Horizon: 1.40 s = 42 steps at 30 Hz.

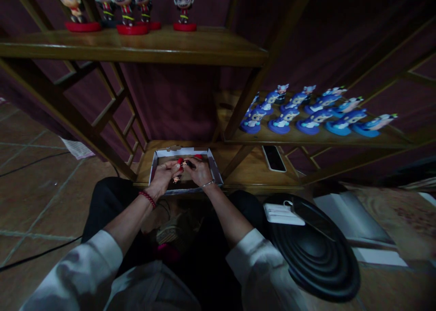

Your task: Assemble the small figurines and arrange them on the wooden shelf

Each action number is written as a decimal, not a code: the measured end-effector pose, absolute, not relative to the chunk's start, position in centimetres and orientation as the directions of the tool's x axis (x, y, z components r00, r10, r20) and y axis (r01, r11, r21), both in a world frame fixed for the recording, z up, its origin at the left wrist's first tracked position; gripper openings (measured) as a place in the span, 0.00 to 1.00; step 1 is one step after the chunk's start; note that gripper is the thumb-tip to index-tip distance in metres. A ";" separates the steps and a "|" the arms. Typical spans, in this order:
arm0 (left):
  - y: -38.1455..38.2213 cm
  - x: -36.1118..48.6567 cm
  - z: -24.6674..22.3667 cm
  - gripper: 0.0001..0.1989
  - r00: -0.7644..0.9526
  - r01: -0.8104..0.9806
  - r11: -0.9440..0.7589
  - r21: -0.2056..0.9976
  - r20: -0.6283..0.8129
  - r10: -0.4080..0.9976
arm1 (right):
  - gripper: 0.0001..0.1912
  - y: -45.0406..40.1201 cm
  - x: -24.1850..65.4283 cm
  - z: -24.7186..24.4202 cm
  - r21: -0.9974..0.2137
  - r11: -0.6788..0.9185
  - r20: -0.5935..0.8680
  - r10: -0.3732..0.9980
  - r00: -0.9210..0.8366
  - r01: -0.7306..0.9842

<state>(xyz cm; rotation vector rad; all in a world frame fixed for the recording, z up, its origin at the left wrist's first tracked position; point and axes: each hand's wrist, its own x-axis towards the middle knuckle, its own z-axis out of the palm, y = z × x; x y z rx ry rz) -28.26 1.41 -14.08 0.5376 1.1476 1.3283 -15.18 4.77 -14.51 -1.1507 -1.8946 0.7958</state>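
Note:
Over a shallow white-walled box (215, 168), both hands meet around a small figurine (187, 163) with a black-haired head. My left hand (164, 175) is closed, its fingers pinching a red part (180, 161) at the figurine's left side; whether the two are joined I cannot tell. My right hand (200, 171) is closed on the dark head side of the figurine. Just below the left fingertips is another small figurine head (176, 179), its lower part hidden. A red piece (198, 156) shows behind the right hand, inside the box.
Red-based figurines (127, 16) stand on the upper wooden shelf (163, 52). Several blue figurines (281, 120) line the right shelf. A phone (274, 158) lies on the low board. A round black stool (316, 256) at right carries a white power bank (284, 214) and a dark phone (314, 218).

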 end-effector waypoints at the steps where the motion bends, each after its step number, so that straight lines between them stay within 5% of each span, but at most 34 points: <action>1: 1.4 -28.1 -14.0 0.05 -0.160 -0.485 0.231 0.843 -0.345 0.925 | 0.09 4.8 -15.2 -14.5 -0.798 0.408 0.292 0.906 -0.306 0.444; 9: 1.4 -26.7 -11.9 0.07 -0.148 -0.634 0.236 0.737 -0.415 0.898 | 0.21 4.5 -14.6 -12.4 -0.679 0.454 0.327 0.890 -0.317 0.577; 17: 1.4 -27.9 -9.2 0.11 -0.125 -0.709 0.272 0.650 -0.496 0.859 | 0.28 3.1 -14.9 -9.9 -0.709 0.435 0.339 0.901 -0.272 0.555; 35: -1.7 -28.4 -3.2 0.04 -0.140 -0.654 0.257 0.712 -0.448 0.883 | 0.12 0.3 -16.8 -5.3 -0.614 0.460 0.424 0.878 -0.223 0.642; 42: -3.0 -29.1 -1.8 0.03 -0.092 -0.592 0.273 0.758 -0.400 0.912 | 0.12 -0.6 -16.7 -3.8 -0.674 0.453 0.400 0.888 -0.227 0.583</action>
